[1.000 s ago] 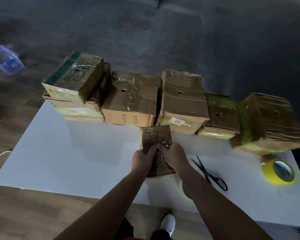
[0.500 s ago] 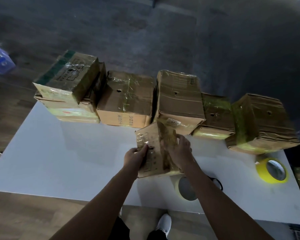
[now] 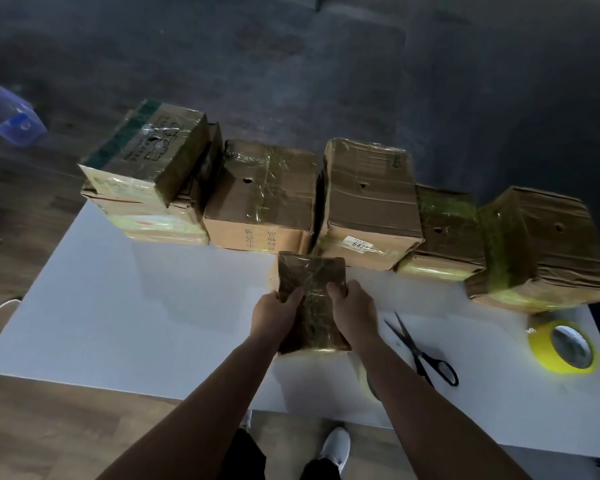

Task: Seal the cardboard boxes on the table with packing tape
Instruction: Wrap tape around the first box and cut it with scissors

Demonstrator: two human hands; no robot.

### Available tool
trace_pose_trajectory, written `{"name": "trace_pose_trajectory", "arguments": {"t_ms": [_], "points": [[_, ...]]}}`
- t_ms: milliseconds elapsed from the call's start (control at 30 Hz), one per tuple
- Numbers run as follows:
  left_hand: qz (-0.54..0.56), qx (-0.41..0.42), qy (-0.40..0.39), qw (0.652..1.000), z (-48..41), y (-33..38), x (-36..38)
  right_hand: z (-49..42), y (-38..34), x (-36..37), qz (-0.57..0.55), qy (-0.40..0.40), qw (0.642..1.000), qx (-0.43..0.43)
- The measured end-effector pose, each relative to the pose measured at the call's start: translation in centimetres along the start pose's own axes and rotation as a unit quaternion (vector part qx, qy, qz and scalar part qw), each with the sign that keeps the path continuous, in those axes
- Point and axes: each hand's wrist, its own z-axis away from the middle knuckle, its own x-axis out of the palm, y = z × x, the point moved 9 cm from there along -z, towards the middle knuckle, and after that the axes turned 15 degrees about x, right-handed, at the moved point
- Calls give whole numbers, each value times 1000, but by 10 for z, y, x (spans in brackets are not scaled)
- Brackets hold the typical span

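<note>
White table point(image 3: 118, 306) fills lower frame; taped cardboard boxes point(image 3: 368, 195) line its far edge. Small box point(image 3: 309, 282) at frame ctr, left hand point(image 3: 274, 315) & right hand point(image 3: 354, 313) clamped on its sides, thumbs on top. Yellow tape roll point(image 3: 565, 348) lower right; scissors point(image 3: 420, 348) btwn it & right hand.

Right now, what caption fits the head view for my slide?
Left hand and right hand grip a small taped box; scissors and yellow tape roll lie on the table.
</note>
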Motion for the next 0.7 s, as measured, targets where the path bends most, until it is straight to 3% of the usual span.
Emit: {"name": "trace_pose_trajectory", "arguments": {"t_ms": [167, 333, 533, 700], "points": [[-47, 0, 26, 999, -2, 0, 0, -1, 0, 0, 19, 30, 999, 2], [119, -50, 54, 990, -4, -18, -10, -9, 7, -8, -110, -64, 992, 25], [297, -107, -87, 945, 13, -11, 25, -16, 28, -19, -182, -190, 960, 100], [313, -113, -154, 930, 21, 2, 45, -10, 29, -45, -223, -168, 957, 75]]}}
